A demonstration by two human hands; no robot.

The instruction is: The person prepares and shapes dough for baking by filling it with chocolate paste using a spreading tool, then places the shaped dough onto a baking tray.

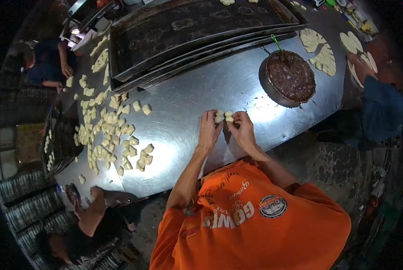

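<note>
Small pale dough pieces are pinched in both my hands over the metal table (179, 108). My left hand (209, 129) has its fingers closed on one dough piece (218, 119). Close beside it, my right hand (242, 130) grips another dough piece (229, 116). A narrow gap seems to lie between the two pieces. Up and to the right of my hands stands a round pan of dark brown filling (291, 76), with a green-handled utensil (276, 42) leaning in it. Left of me lies a wide scatter of cut dough pieces (104, 135).
Stacked black baking trays (197, 33) fill the far side. Flat dough strips (320, 51) lie right of the pan. One person's hand (67, 70) is at the upper left, another person's arm (93, 211) at the lower left. A blue-clothed person (383, 108) stands right.
</note>
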